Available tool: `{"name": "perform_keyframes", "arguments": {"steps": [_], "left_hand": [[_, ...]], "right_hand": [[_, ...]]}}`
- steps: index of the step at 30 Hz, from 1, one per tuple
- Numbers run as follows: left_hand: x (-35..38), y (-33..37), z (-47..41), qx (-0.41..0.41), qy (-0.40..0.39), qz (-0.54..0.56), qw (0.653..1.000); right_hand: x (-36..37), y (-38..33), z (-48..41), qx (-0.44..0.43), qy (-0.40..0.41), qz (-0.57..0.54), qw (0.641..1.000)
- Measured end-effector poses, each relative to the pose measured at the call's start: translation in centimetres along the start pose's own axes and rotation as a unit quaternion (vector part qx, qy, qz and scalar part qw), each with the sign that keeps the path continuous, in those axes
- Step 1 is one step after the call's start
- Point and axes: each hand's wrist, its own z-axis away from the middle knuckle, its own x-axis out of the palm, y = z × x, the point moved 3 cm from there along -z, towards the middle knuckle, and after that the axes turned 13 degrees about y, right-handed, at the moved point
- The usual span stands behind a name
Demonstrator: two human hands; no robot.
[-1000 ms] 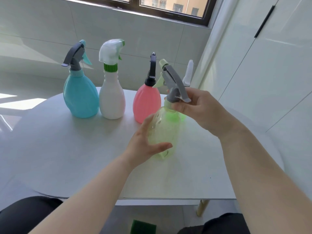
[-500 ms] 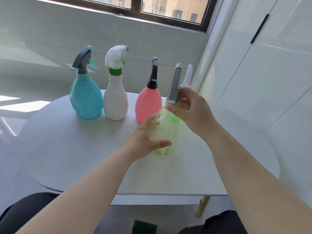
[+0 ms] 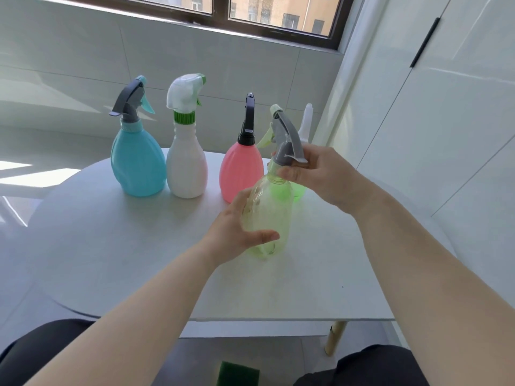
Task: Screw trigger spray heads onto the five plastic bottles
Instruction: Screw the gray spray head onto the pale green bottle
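Your white table (image 3: 117, 263) and the bottles standing on it

Take the pink bottle (image 3: 241, 174) as your mark; just to its left stands the white bottle (image 3: 187, 168), and left of that, touching or nearly so, the blue bottle (image 3: 138, 165); in front of the pink one, slightly right, the clear yellow-green bottle (image 3: 269, 218) rests its base on the tabletop; behind that, right of the pink one, you can glimpse a green bottle (image 3: 299, 192), mostly hidden.
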Motion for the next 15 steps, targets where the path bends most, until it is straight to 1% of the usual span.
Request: {"name": "perform_keyframes", "arguments": {"steps": [2,4,9,12,15], "left_hand": [[-0.03,0.06,0.01,0.002,0.002,-0.002,1.0],[-0.04,0.1,0.0,0.002,0.004,-0.003,1.0],[-0.08,0.23,0.13,0.006,0.014,-0.014,1.0],[-0.06,0.37,0.12,0.009,0.016,-0.015,1.0],[0.0,0.69,0.15,0.007,0.019,-0.02,1.0]], "right_hand": [[-0.15,-0.25,-0.25,0.002,-0.017,0.02,1.0],[-0.1,-0.33,-0.28,-0.004,-0.014,0.023,1.0],[0.48,0.65,0.58,-0.04,0.074,0.008,0.996],[0.45,0.11,0.46,-0.057,0.064,0.03,0.996],[0.21,0.04,0.25,-0.046,0.059,0.012,0.997]]}}
